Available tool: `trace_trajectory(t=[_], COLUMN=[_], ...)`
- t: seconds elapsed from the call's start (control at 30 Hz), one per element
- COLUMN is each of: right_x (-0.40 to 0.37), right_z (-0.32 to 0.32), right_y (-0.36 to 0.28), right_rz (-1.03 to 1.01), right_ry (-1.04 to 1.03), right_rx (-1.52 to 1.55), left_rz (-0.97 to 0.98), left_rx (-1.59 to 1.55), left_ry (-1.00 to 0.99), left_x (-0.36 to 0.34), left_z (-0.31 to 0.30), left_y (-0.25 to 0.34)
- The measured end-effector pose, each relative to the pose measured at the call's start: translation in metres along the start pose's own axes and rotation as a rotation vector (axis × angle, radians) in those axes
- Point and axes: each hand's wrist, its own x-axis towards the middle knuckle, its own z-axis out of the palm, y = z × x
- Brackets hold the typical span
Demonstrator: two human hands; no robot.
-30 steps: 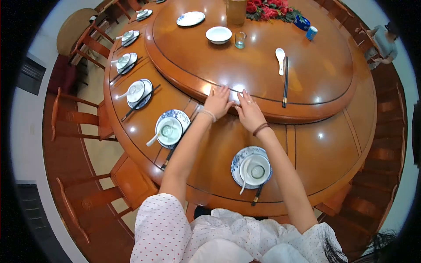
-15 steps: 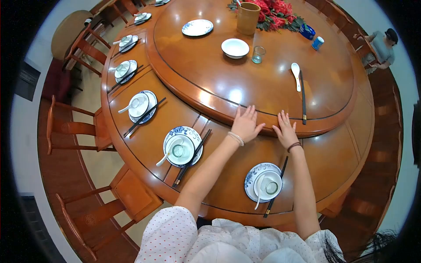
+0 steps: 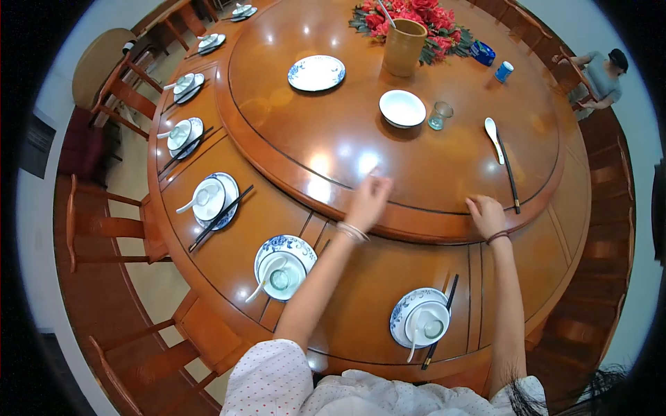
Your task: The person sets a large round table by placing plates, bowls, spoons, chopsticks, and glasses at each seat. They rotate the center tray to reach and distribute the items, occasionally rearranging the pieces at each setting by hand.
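Observation:
My left hand (image 3: 369, 201) is over the near edge of the turntable (image 3: 305, 182), its fingers curled and somewhat blurred. My right hand (image 3: 489, 216) is at the turntable's near right edge with its fingers bent; whether either hand holds anything cannot be made out. Beyond my right hand lie a white spoon (image 3: 494, 139) and black chopsticks (image 3: 510, 177). Farther in stand a white bowl (image 3: 402, 109), a small glass (image 3: 440, 116) and an oval plate with a blue pattern (image 3: 316, 73).
A brown pot (image 3: 404, 48), red flowers (image 3: 423, 14), a blue packet (image 3: 482, 53) and a blue can (image 3: 504, 71) stand farther back. Place settings (image 3: 419, 317) line the outer table (image 3: 374, 277). Chairs (image 3: 118, 229) surround it. A person (image 3: 598, 80) is at the far right.
My hands were spread flat on the turntable's edge; their fingers are now bent. The bowl, glass, spoon and chopsticks have shifted right in view, and the camera view has moved.

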Motion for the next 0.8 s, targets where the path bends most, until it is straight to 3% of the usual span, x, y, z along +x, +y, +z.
trace_trajectory(t=[0.03,0.07,0.1,0.17,0.23,0.3,0.4,0.5,0.6,0.73,0.8], right_x=[0.012,0.027,0.051,0.078,0.123,0.148,0.171,0.179,0.179,0.154,0.13], right_z=[0.005,0.006,0.042,0.028,0.056,0.069,0.074,0.082,0.083,0.076,0.071], right_y=[-0.022,-0.044,-0.042,-0.101,-0.106,-0.117,-0.123,-0.099,-0.086,-0.077,-0.081], right_rz=[-0.024,0.09,0.072,0.404,0.477,0.568,0.791,0.789,0.781,0.679,0.669], right_ry=[0.177,0.132,0.209,-0.02,-0.171,-0.086,0.171,0.216,0.285,0.115,0.051], right_rx=[0.1,0.344,0.713,1.269,1.557,1.735,1.763,1.802,1.789,1.604,1.555], left_rz=[0.072,-0.107,-0.137,-0.244,-0.369,-0.419,-0.404,-0.377,-0.331,-0.273,-0.278], left_rx=[-0.027,-0.161,-0.223,-0.345,-0.427,-0.602,-0.708,-0.658,-0.693,-0.585,-0.598], left_ry=[0.135,0.181,0.227,0.335,0.359,0.363,0.4,0.536,0.449,0.548,0.493], left_x=[0.023,0.04,0.059,0.097,0.136,0.168,0.19,0.199,0.213,0.198,0.175], left_z=[-0.016,-0.034,-0.048,-0.07,-0.088,-0.099,-0.09,-0.073,-0.068,-0.051,-0.045], left_y=[-0.022,-0.008,-0.007,-0.003,-0.006,-0.016,-0.017,-0.009,-0.036,-0.022,-0.017])
